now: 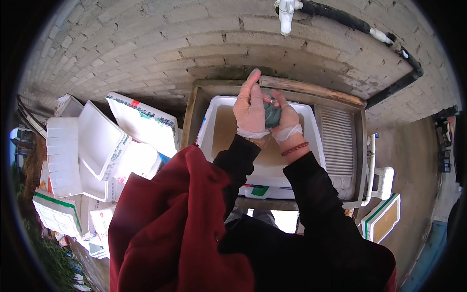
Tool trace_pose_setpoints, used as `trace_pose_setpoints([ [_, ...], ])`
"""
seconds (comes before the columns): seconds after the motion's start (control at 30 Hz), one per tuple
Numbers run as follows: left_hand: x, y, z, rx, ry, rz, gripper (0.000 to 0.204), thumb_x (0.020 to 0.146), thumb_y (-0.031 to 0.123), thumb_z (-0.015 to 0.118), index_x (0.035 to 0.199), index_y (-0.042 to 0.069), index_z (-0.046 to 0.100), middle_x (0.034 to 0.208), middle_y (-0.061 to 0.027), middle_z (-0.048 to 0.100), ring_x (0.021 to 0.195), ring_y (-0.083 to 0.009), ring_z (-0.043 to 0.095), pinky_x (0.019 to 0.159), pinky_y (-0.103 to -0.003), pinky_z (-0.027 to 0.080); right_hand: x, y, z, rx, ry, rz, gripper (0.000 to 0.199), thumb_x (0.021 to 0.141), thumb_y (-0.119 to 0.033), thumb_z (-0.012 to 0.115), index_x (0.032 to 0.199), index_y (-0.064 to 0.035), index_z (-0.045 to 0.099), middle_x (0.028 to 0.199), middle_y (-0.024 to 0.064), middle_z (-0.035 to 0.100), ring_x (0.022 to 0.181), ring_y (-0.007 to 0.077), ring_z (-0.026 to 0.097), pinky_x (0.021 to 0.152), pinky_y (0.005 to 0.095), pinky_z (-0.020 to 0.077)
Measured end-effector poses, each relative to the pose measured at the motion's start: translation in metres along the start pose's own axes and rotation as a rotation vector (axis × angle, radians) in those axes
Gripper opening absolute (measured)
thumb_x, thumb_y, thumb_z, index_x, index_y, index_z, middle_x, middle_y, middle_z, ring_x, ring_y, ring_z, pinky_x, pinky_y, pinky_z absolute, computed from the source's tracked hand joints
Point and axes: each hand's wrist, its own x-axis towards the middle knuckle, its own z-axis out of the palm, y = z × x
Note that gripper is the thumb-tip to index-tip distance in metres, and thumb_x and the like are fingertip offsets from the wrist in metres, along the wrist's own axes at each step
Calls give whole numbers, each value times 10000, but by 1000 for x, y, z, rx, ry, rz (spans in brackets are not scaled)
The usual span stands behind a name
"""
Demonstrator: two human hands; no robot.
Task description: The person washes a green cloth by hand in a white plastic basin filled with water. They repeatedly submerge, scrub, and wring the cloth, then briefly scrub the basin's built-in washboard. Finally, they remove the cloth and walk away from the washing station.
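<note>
Open water in the white foam box (216, 104) below; brick wall (160, 44) blocks beyond.

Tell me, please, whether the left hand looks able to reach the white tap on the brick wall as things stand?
Probably yes: nothing stands between the left hand and the white tap, but that hand is pressed with the right hand around a dark green object.

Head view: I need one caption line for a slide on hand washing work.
Two hands in thin clear gloves, left hand and right hand, press a dark green lump over a white foam box of murky water.
</note>
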Motion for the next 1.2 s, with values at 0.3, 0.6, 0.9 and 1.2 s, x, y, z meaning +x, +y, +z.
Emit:
trace_pose_setpoints([
  [0.3,-21,25,-7,453,-539,12,283,936,87,407,1181,71,548,685,21,490,634,-52,445,621,-192,388,-40,-21,2,-290,-315,370,238,926,-194,421,1007,-12,550,870,76,590,770,190,597,693,317,508],
  [0.6,-10,8,-12,156,-262,75,513,853,66,469,1346,72,325,991,-107,550,819,-158,513,750,-297,428,-31,-11,17,-63,-53,129,204,852,-232,570,927,-43,583,670,32,518,657,185,548,645,309,482],
  [0.9,-9,11,-11,-136,127,-144,592,828,31,499,1382,138,322,1144,-129,533,968,-231,558,799,-358,474,-39,-10,42,122,105,-17,198,832,-190,599,942,-28,569,528,7,387,594,179,484,619,322,455],
  [1.2,-12,50,-7,729,-864,794,394,738,-27,572,1082,155,636,1106,-45,587,1000,-238,551,817,-369,469,-53,-11,39,-389,-489,-13,466,918,-316,502,1295,-52,426,637,-74,433,614,93,450,598,224,420],
])
